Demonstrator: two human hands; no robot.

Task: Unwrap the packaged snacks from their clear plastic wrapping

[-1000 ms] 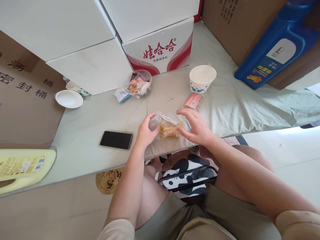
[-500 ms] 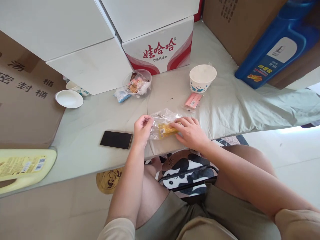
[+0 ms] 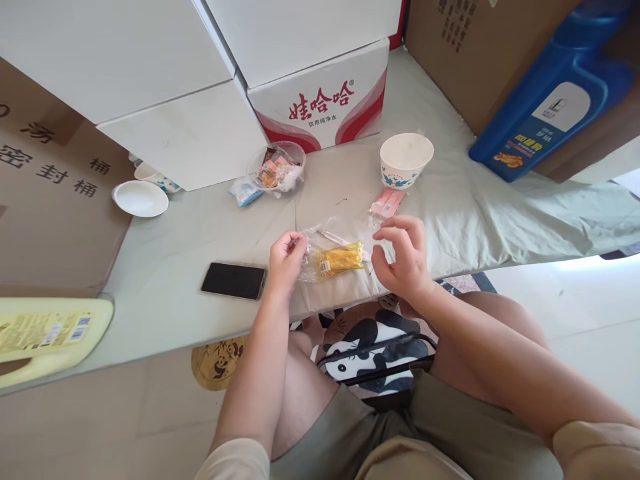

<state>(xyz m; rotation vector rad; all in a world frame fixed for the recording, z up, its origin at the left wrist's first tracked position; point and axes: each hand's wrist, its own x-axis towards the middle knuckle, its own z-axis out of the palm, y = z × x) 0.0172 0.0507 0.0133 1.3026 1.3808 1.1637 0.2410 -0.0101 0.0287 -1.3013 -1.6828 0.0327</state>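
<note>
A yellow snack packet [image 3: 342, 259] lies in or on a clear plastic bag [image 3: 311, 270] near the front edge of the covered table. My left hand [image 3: 287, 259] pinches the bag's left side between thumb and fingers. Just right of the packet is my right hand [image 3: 404, 259], its fingers bent and thumb apart, with nothing visible in it. A thin pale strip shows along the bag behind the packet. Beyond my right hand, a pink packet [image 3: 386, 202] lies in front of a paper bowl [image 3: 406, 160].
A black phone [image 3: 233, 280] lies left of my left hand. Farther back are a clear bowl of wrapped snacks [image 3: 277, 170], a blue-and-white packet [image 3: 245, 192] and a white bowl [image 3: 141, 199]. Cartons [image 3: 320, 100] line the back; a blue bottle [image 3: 543, 107] stands right.
My right hand has let go of the yellow packet and drawn back to the right, leaving the packet uncovered. My left hand keeps its pinch on the bag.
</note>
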